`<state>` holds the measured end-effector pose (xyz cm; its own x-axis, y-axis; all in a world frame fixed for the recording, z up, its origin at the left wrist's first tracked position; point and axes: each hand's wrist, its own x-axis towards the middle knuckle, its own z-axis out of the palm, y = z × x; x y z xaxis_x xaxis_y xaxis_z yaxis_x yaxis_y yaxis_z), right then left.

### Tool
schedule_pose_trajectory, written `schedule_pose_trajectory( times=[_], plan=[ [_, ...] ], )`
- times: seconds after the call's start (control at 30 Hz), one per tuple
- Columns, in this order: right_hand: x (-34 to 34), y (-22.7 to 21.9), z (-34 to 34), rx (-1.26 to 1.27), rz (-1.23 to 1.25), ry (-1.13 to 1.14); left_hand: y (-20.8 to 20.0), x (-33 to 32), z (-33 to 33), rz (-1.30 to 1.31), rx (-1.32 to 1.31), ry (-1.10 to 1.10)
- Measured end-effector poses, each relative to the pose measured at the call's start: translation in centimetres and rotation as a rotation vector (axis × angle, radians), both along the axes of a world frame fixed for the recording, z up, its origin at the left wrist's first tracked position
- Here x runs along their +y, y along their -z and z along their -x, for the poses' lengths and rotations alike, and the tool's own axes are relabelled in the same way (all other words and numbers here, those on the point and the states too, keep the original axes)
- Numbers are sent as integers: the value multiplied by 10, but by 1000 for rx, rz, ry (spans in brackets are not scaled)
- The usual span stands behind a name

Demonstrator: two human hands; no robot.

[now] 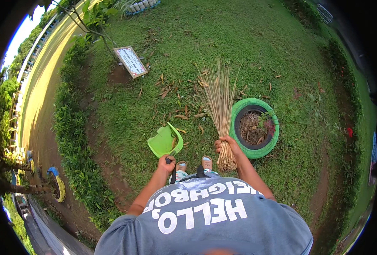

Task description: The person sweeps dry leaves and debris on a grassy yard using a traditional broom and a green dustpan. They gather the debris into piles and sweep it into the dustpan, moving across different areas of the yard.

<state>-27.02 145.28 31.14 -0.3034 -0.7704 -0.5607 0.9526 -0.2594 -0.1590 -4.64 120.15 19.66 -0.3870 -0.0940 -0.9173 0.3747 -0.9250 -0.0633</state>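
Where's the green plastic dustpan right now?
The green plastic dustpan hangs from the left hand at centre frame, over grass, left of the stick broom.

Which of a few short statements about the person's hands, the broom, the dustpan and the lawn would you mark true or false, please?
1. The right hand has its grip shut on a stick broom. True.
2. The left hand holds a red bucket. False: it grips the handle of a green dustpan.
3. The green tyre planter lies on the person's right. True.
4. The dry leaves lie already heaped inside the tyre planter. False: they lie scattered on the grass ahead of the feet.
5. A framed sign stands on the far left of the lawn. True.
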Motion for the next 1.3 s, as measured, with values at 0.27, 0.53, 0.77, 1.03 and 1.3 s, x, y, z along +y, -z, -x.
schedule_pose_trajectory(
  times=[0.27,0.53,0.77,1.03,1.3],
  plan=[
    [-31,-92,35,-197,464,-328,-15,26,-20,-63,113,-86],
    [-78,-89,-17,-66,197,-386,-4,36,-69,-83,278,-138],
    [-76,-49,-52,-148,42,-275,-1,42,-143,-235,339,143],
    [-58,-46,-85,199,-307,-255,19,33,-182,-350,422,-169],
    [-39,-35,-114,50,-196,-162,24,36,-208,-170,326,-240]
  ],
)
